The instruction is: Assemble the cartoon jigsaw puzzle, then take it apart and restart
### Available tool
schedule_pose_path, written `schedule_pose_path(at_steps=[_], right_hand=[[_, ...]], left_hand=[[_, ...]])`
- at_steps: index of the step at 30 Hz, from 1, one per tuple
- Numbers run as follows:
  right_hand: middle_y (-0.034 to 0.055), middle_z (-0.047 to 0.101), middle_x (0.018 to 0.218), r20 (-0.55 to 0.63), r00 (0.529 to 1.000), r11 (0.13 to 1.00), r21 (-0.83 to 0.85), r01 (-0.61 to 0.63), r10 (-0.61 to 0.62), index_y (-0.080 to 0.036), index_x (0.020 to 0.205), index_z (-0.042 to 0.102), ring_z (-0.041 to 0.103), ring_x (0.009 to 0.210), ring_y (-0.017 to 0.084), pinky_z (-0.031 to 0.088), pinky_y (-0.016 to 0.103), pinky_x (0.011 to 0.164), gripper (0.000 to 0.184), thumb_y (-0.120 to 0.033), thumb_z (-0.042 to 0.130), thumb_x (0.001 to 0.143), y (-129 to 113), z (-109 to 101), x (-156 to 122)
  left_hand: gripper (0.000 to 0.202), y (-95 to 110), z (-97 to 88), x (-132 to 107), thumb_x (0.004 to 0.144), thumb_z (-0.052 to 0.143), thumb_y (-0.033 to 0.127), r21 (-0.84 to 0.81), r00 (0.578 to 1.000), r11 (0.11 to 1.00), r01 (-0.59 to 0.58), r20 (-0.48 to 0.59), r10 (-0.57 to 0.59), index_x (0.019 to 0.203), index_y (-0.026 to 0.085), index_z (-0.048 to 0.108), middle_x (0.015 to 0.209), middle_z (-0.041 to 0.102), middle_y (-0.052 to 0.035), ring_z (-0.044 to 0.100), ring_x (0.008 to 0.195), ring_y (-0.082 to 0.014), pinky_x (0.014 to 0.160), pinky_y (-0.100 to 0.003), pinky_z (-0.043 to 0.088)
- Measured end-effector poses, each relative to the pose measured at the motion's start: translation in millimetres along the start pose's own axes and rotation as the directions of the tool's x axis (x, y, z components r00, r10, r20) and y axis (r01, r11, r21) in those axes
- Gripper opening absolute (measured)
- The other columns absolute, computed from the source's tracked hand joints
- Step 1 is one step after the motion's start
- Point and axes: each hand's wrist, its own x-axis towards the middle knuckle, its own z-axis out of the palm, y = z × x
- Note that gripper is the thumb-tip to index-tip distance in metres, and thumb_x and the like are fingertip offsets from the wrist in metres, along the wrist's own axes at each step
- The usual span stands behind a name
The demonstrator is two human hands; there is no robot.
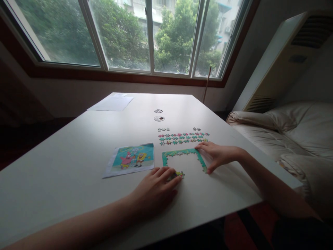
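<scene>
A partly joined jigsaw puzzle (182,152) lies flat on the white table, its green border forming a top and two sides around bare tabletop. My left hand (157,185) is at its lower left, fingers bent over a joined strip of puzzle pieces (180,174) with yellow on it; the hand hides part of that strip and the corner. My right hand (222,154) is spread along the right side, fingertips at the upper right corner and thumb by the lower end. Left of the puzzle lies a picture sheet (134,158) with cartoon figures.
Loose puzzle pieces (179,138) lie in rows beyond the border, with a few more behind them. Two round inserts (159,118) sit farther back. White papers (111,103) rest at the far left of the table (65,166). A sofa (260,125) stands to the right.
</scene>
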Motion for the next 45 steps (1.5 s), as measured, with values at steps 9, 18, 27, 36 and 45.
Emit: schedule_pose_path(at_steps=[9, 18, 27, 36, 45], right_hand=[[0.015, 0.034, 0.13, 0.015, 1.0, 1.0, -0.003, -0.014, 0.014, -0.013, 0.132, 0.033, 0.026, 0.123, 0.033, 0.025, 0.04, 0.102, 0.096, -0.059, 0.067, 0.054, 2.7, 0.4, 0.0], [0.0104, 0.052, 0.11, -0.194, 0.968, 0.986, 0.015, 0.165, -0.159, -0.017, 0.111, 0.051, 0.047, 0.102, 0.022, 0.038, 0.036, 0.087, 0.05, -0.051, 0.054, 0.075, -9.0, -12.7, 29.5], [0.0031, 0.067, 0.082, -0.371, 0.913, 0.985, -0.041, 0.166, -0.169, -0.016, 0.088, 0.067, 0.058, 0.076, 0.012, 0.042, 0.022, 0.068, 0.017, -0.024, 0.055, 0.078, -4.9, -33.7, 138.7], [0.0047, 0.066, 0.094, -0.42, 0.907, 0.999, -0.037, -0.011, -0.005, -0.02, 0.096, 0.067, 0.06, 0.08, 0.015, 0.041, 0.021, 0.065, 0.029, -0.035, 0.063, 0.073, -18.1, -34.6, 217.4], [0.0051, 0.067, 0.08, -0.327, 0.945, 1.0, 0.021, -0.023, 0.028, -0.013, 0.079, 0.068, 0.058, 0.067, 0.012, 0.04, 0.02, 0.056, 0.023, -0.027, 0.071, 0.061, -25.1, -47.1, 231.0]], left_hand=[[0.036, -1.4, 2.7, -0.2, 0.084, 0.045, 0.02, -0.012, 1.0, 1.0, -0.002, -0.007, 0.002, 0.119, 0.023, 0.045, 0.111, 0.051, -0.0096, 0.048, 0.098, -0.0249, 0.082, -0.042, 0.041], [0.034, 0.8, 2.0, 0.0, 0.083, 0.046, 0.02, 0.006, 0.999, 1.0, -0.014, -0.038, 0.015, 0.117, 0.02, 0.047, 0.111, 0.051, -0.0095, 0.048, 0.101, -0.0261, 0.082, -0.043, 0.043], [0.021, 1.5, 4.3, -3.0, 0.09, 0.036, 0.013, 0.077, 0.975, 0.978, -0.195, -0.093, 0.202, 0.104, 0.011, 0.052, 0.106, 0.056, -0.0108, 0.05, 0.096, -0.0225, 0.08, -0.037, 0.044], [0.021, -1.3, 7.9, -5.1, 0.09, 0.036, 0.013, 0.097, 0.965, 0.965, -0.245, -0.076, 0.252, 0.104, 0.01, 0.052, 0.103, 0.058, -0.0104, 0.053, 0.09, -0.022, 0.077, -0.036, 0.044], [0.022, 1.6, 5.2, -3.1, 0.09, 0.034, 0.013, 0.097, 0.963, 0.965, -0.245, -0.09, 0.253, 0.102, 0.01, 0.052, 0.1, 0.058, -0.011, 0.054, 0.089, -0.022, 0.074, -0.036, 0.045]])
